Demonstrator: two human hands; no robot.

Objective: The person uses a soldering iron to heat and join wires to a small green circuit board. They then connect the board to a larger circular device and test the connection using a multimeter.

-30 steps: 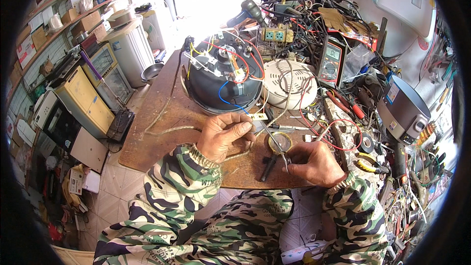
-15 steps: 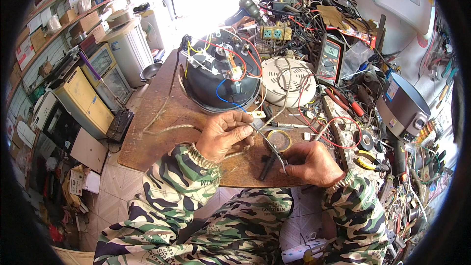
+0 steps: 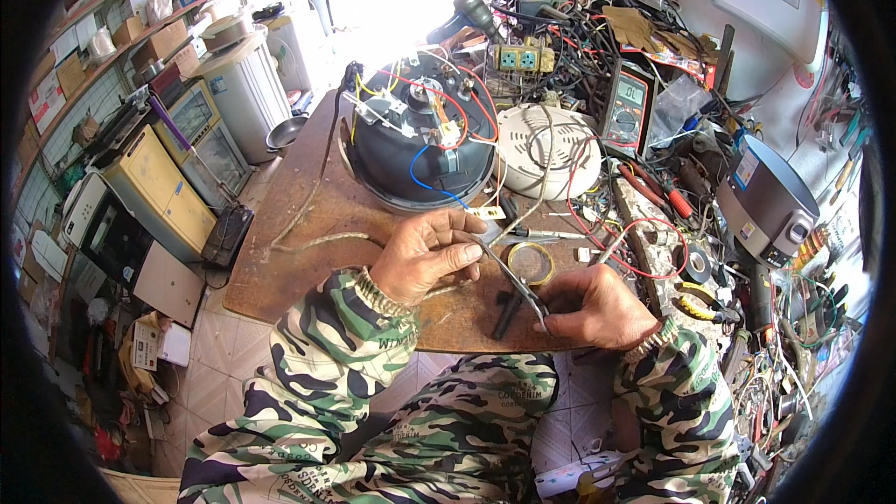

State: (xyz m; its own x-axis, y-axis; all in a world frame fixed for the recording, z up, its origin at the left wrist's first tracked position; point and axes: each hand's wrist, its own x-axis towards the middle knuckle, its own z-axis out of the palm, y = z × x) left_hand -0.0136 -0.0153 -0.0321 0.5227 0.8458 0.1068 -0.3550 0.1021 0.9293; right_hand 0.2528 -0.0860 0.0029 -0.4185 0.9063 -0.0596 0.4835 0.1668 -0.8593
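Note:
A slim dark-grey strip-like piece (image 3: 516,275) runs slantwise between my hands; its exact kind is unclear. My left hand (image 3: 427,257) pinches its upper end between thumb and fingers. Its lower end is in the closed fingers of my right hand (image 3: 597,308). Just beyond my left fingertips lies a small white connector (image 3: 487,213), with a blue wire (image 3: 418,173) leading toward it. That wire comes from an upturned round black appliance base (image 3: 383,173) with exposed parts and red, yellow and white wires. Below the strip lies a short black piece (image 3: 507,315) on the wooden table (image 3: 280,266).
A white vented round cover (image 3: 551,154) sits right of the base. Behind it are a multimeter (image 3: 627,107) and a socket block (image 3: 523,59). A yellow ring (image 3: 530,263), pliers (image 3: 705,303), tape (image 3: 697,266) and a grey cooker body (image 3: 770,201) are nearby. Tangled cables crowd the right side.
Both hands stay almost in place, still on the strip. The strip has tilted very slightly between them, and the white connector has turned a little.

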